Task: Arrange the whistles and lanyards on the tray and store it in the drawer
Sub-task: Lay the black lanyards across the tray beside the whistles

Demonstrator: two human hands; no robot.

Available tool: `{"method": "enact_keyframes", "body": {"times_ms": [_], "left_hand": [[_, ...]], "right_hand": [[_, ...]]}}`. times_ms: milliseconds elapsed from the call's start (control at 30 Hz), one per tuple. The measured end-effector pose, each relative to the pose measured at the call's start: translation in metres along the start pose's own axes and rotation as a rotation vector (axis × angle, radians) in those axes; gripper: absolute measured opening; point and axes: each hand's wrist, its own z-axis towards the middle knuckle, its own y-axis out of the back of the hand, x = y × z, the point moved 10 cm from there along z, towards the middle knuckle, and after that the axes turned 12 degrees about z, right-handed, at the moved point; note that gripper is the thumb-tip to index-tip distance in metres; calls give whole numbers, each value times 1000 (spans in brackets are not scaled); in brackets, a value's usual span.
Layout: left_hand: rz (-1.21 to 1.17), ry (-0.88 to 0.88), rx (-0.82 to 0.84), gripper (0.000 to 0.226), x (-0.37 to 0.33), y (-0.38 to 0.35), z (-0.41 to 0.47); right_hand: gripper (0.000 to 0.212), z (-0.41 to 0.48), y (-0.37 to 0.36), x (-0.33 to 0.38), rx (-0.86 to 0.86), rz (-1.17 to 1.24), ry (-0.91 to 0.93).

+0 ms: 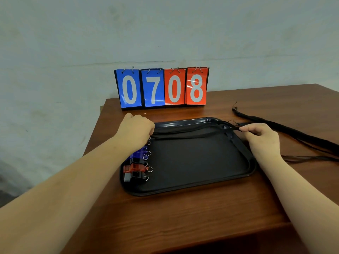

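A black tray (192, 184) lies on the wooden table. Several whistles line its left side, among them a red one (134, 168), a blue one (138, 154) and a black one (136, 176), each with a metal ring. A black lanyard (185, 133) stretches across the tray's far edge. My left hand (136, 128) holds its left end with curled fingers, partly covering the upper whistles. My right hand (260, 137) pinches its right end over the tray's far right corner.
A bundle of black lanyards (293, 133) lies on the table to the right of the tray, running to the right edge. A flip scoreboard (162, 88) reading 0708 stands at the table's back. The table's left edge (95, 136) is close to the tray.
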Motion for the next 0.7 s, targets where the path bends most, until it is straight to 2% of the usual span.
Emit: {"method": "enact_keyframes", "body": {"times_ms": [400, 700], "left_hand": [[69, 53, 20, 8, -2, -4, 1], [101, 22, 19, 3, -8, 1, 1]], "right_hand": [[18, 3, 2, 1, -21, -33, 17], [21, 2, -5, -4, 25, 48, -30]]}}
